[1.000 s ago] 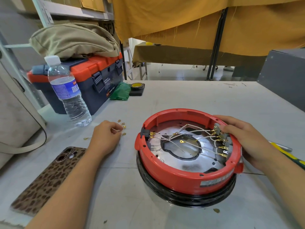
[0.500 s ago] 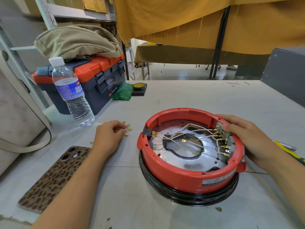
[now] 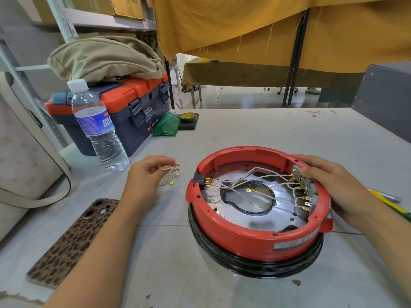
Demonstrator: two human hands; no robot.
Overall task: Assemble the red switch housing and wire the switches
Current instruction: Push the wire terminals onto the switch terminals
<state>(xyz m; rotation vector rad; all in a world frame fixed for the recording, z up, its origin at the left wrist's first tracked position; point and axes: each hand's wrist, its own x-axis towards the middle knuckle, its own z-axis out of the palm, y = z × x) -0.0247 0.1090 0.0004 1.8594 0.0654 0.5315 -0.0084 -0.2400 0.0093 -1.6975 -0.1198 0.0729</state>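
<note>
Housing [image 3: 255, 236] red and round, open side up on the table [image 3: 266, 134], bare tabletop beyond it, my right hand [image 3: 333, 185] gripping its right rim at the switches [image 3: 304, 185], my left hand [image 3: 144, 174] pinching loose wires [image 3: 170, 176] just left of it.

Left hand [image 3: 145, 174] pinching, right hand [image 3: 329, 185] gripping.

My housing [image 3: 255, 236] is red over a black ring [image 3: 255, 266], its wires [image 3: 266, 174] white with gold terminals [image 3: 303, 207]. My phone case [image 3: 71, 243] is leopard-spotted brown; the toolbox [image 3: 124, 107] is orange and navy on the grey bench [image 3: 266, 134].
</note>
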